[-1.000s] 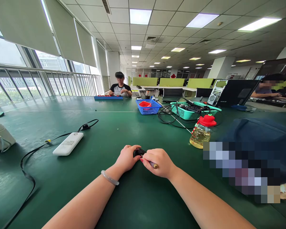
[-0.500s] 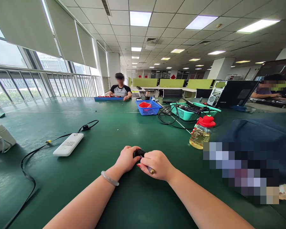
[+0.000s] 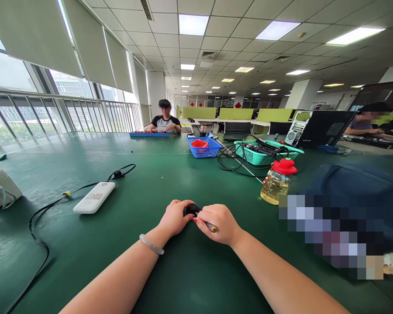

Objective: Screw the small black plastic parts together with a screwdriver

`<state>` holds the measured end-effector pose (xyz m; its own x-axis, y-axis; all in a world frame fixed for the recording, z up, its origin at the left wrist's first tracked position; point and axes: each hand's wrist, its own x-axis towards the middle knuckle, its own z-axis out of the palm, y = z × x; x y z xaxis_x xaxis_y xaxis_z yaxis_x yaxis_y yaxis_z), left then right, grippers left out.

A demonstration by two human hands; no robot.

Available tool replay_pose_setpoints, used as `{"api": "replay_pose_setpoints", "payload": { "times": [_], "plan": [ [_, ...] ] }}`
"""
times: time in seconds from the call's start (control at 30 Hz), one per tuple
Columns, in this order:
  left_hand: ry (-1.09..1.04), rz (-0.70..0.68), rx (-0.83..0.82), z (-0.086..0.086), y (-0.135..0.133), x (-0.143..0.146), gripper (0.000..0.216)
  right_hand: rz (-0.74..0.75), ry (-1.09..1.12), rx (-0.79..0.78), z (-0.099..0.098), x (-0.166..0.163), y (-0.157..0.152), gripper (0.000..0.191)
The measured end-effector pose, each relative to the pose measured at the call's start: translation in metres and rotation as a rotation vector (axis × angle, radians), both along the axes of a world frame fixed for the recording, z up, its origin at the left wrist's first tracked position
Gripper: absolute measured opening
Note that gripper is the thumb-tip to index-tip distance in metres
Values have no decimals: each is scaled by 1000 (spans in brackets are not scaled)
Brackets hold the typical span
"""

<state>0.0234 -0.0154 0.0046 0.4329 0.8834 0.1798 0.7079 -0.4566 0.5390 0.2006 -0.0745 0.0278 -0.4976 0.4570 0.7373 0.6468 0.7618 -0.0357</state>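
My left hand [image 3: 177, 216] is closed around the left side of a small black object [image 3: 191, 210] low over the green table [image 3: 144, 187]. Its kind is too small to make out, and my fingers cover part of it. In my right hand [image 3: 221, 223] is a slim pen-like tool [image 3: 212, 227], gripped as one holds a pen. The tool's rounded, gold-brown back end sticks out below my fingers. Its front end points at the black object, though whether the tip touches is hidden. A pale bangle circles my left wrist.
A white power bank [image 3: 94, 198] and a black cable [image 3: 41, 213] lie to the left. Right of my hands stands a red-lidded bottle [image 3: 275, 187]. Farther back are a blue basket [image 3: 205, 150] and a teal basket [image 3: 258, 157] with cables. A person [image 3: 165, 122] sits at the far edge.
My right hand and the tool have shifted slightly to the right, showing more of the black object. My left hand stays in place. Across the table, the person's hand has lifted a little.
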Motion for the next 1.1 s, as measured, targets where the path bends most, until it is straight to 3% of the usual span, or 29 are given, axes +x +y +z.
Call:
{"api": "replay_pose_setpoints", "payload": {
  "times": [0.37, 0.73, 1.1],
  "plan": [
    [14, 6, 2, -1, 1, 0, 37, -47, 41, -45, -1, 4, 4, 38],
    [13, -6, 0, 0, 0, -1, 38, -86, -12, -236, -1, 5, 4, 31],
    [13, 3, -7, 0, 0, -1, 38, 17, 36, -174, 5, 3, -1, 37]
  ]
}}
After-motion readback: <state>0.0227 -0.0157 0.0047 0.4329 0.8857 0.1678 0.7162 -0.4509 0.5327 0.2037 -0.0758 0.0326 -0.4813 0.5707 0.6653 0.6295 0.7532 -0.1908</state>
